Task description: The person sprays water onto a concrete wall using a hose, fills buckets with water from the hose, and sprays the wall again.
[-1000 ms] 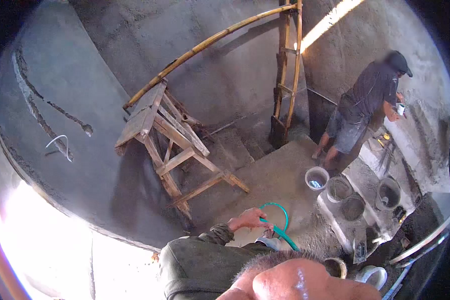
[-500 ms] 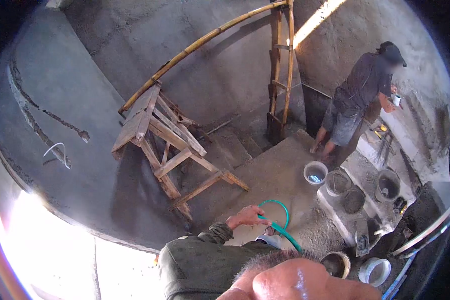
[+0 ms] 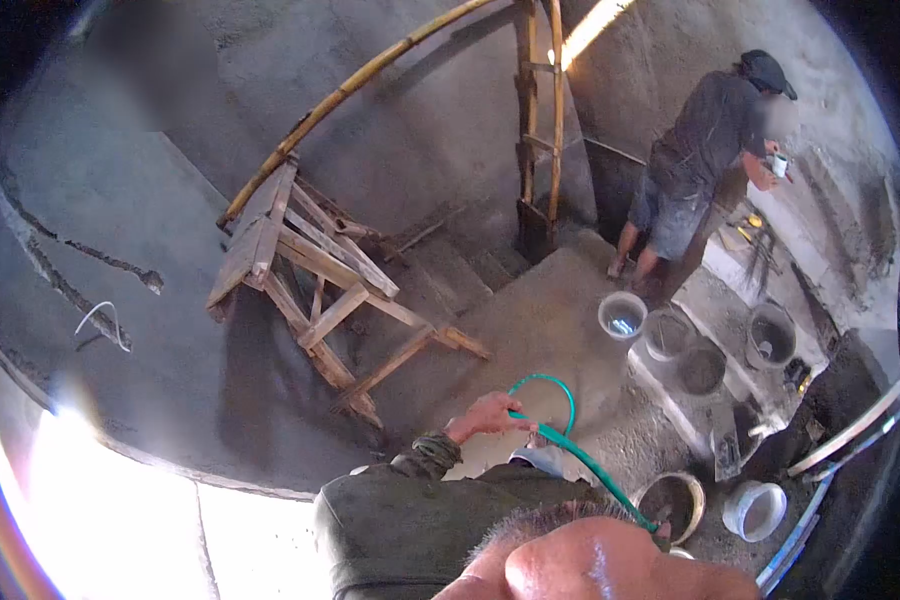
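Hose (image 3: 600,473) in left hand (image 3: 490,415); bare floor (image 3: 455,385) between it and trestle (image 3: 340,265).

Right hand (image 3: 662,531) mostly hidden, bamboo pole (image 3: 363,75) and ladder (image 3: 556,130) cut off at top

Wears a dark olive-green top (image 3: 400,530), plain and matte, with long sleeve (image 3: 432,455) gathered in thick, uneven folds at the wrist. Has short hair (image 3: 560,520), dark with some greyish, cut close and a little bristly. Shows no readable marking on the cloth, wide and loose over the back.
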The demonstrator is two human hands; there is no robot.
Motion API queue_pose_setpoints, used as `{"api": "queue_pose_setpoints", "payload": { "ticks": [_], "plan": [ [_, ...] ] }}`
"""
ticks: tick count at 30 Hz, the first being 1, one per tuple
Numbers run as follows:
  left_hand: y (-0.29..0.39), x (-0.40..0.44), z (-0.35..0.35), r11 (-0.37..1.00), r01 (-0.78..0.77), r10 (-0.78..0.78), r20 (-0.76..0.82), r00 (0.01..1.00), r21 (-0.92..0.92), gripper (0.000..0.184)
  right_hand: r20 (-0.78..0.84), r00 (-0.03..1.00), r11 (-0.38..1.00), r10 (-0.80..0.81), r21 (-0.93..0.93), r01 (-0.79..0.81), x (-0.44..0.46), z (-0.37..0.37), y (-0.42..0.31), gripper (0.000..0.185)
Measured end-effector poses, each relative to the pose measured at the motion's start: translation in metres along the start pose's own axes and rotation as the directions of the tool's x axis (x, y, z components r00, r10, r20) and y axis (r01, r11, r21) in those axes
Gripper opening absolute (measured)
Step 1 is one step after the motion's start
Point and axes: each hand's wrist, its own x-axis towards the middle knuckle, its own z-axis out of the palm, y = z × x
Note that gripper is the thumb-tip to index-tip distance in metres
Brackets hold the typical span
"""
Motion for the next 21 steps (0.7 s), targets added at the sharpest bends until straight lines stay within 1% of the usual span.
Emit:
{"api": "queue_pose_setpoints", "payload": {
  "ticks": [1,2,5,7,8,10,11,12,13,14,15,16,17,18,19,20,21],
  "plan": [
    [0.004,-0.001,-0.004,0.998,0.031,-0.032,0.028,0.999,0.05,0.062,0.001,1.0,1.0,-0.004,0.006,0.004,-0.003,-0.005,0.001,0.037],
    [0.006,-0.001,-0.006,0.999,0.033,-0.035,0.042,0.999,0.043,0.062,-0.002,1.0,1.0,-0.006,0.008,0.006,-0.004,-0.005,0.001,0.038],
    [0.003,-0.002,-0.004,0.998,0.056,-0.056,0.035,0.998,0.005,0.064,-0.009,1.0,1.0,-0.008,0.018,0.008,-0.005,-0.009,0.004,0.039],
    [-0.007,0.002,0.003,0.995,0.04,-0.039,-0.016,0.999,0.087,0.064,-0.009,1.0,1.0,-0.014,0.022,0.014,-0.005,-0.01,0.005,0.04],
    [-0.006,0.001,0.002,0.996,0.041,-0.041,-0.01,0.999,0.083,0.064,-0.007,1.0,1.0,-0.018,0.021,0.018,-0.004,-0.012,0.006,0.04],
    [0.0,0.0,-0.001,0.992,0.12,-0.118,0.03,0.993,-0.047,0.053,0.004,0.999,0.999,-0.033,0.017,0.033,0.004,-0.021,0.008,0.041],
    [0.0,0.0,-0.001,0.991,0.122,-0.12,0.046,0.992,-0.05,0.053,0.014,0.999,0.999,-0.049,0.016,0.049,0.014,-0.031,0.012,0.042],
    [0.0,0.001,0.0,0.996,0.087,-0.087,-0.001,0.996,-0.006,0.05,0.029,0.998,0.998,-0.064,0.004,0.064,0.007,-0.026,0.012,0.042],
    [0.0,0.001,0.001,0.998,0.053,-0.051,-0.047,0.998,0.038,0.047,0.093,0.992,0.989,-0.085,0.132,0.073,-0.004,-0.028,0.013,0.038],
    [0.0,0.0,0.001,0.998,0.054,-0.053,-0.029,0.998,0.033,0.047,0.157,0.982,0.964,-0.107,0.257,0.064,-0.027,-0.023,0.011,0.034],
    [0.001,-0.001,-0.001,0.998,0.056,-0.056,-0.012,0.998,-0.01,0.054,0.14,0.985,0.964,-0.1,0.257,0.061,-0.017,-0.033,0.013,0.034],
    [0.001,-0.001,-0.001,0.997,0.06,-0.06,0.006,0.998,-0.05,0.06,0.188,0.971,0.984,-0.151,0.125,0.129,0.0,-0.034,0.01,0.027],
    [-0.003,-0.001,0.002,0.997,0.063,-0.062,0.027,0.998,-0.052,0.06,0.241,0.952,0.98,-0.191,-0.005,0.198,0.033,-0.049,0.014,0.021],
    [-0.008,0.001,0.006,0.998,0.031,-0.032,-0.013,0.999,-0.054,0.059,0.297,0.929,0.955,-0.219,-0.132,0.267,0.041,-0.065,0.021,0.015],
    [-0.011,0.003,0.009,0.999,-0.003,0.001,-0.049,0.999,-0.051,0.058,0.232,0.951,0.967,-0.207,-0.099,0.234,0.028,-0.063,0.021,0.016],
    [-0.011,0.003,0.011,0.999,-0.004,0.003,-0.015,1.0,-0.053,0.058,0.188,0.961,0.973,-0.201,-0.075,0.218,0.017,-0.057,0.021,0.017],
    [-0.012,0.004,0.011,0.999,0.036,-0.036,-0.006,0.999,-0.039,0.056,0.166,0.965,0.974,-0.205,-0.064,0.218,0.009,-0.049,0.02,0.017]
  ]
}}
